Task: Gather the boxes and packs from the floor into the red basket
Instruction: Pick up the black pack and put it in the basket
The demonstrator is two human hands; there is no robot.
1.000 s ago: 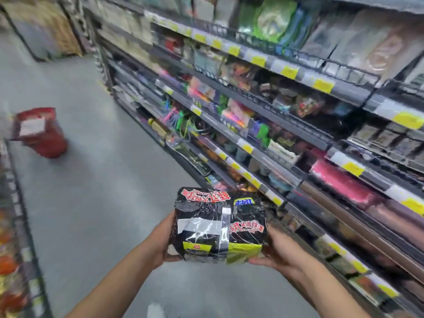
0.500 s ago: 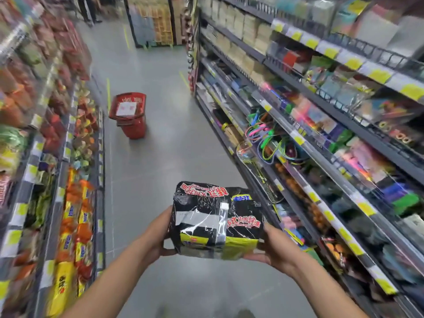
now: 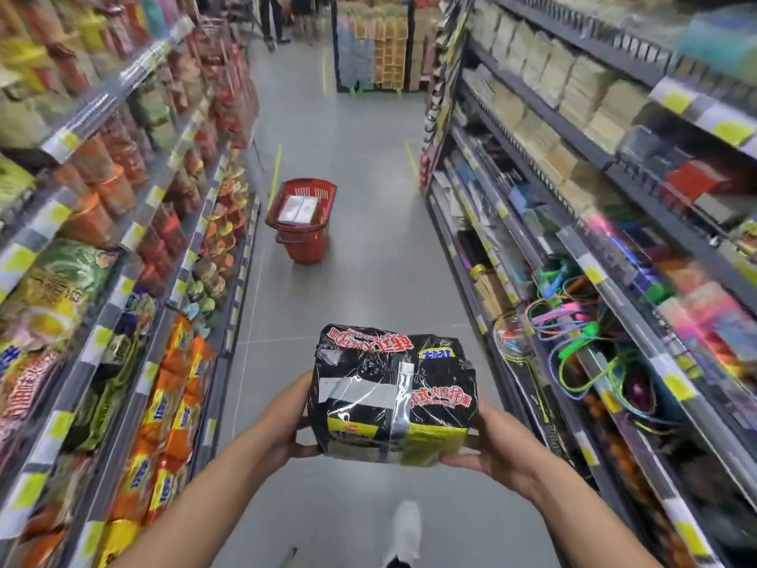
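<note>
- Item in hand: a black film-wrapped multipack with red lettering and a yellow-green band, held at about waist height above the aisle floor.
- Grip: left hand and right hand clasp opposite ends of the multipack. The thumbs lie along its lower edge, and the fingers are largely hidden behind and beneath it.
- Target: a red plastic basket with a lowered handle stands on the floor well ahead, near the left shelving. White flat boxes already lie inside it.
- Recommended handling: carry the multipack level with both hands. The film looks slick and loose, so support from below is advisable. On arrival, lower it flat onto the boxes rather than dropping it, since the basket looks light and may tip.
- Surface: grey tiled floor with yellow line markings. A white shoe is stepping forward.
- Surroundings: a narrow aisle with snack packets on the left shelves and stationery and coloured cords on the right shelves. The cords overhang, so a central path is advisable.
</note>
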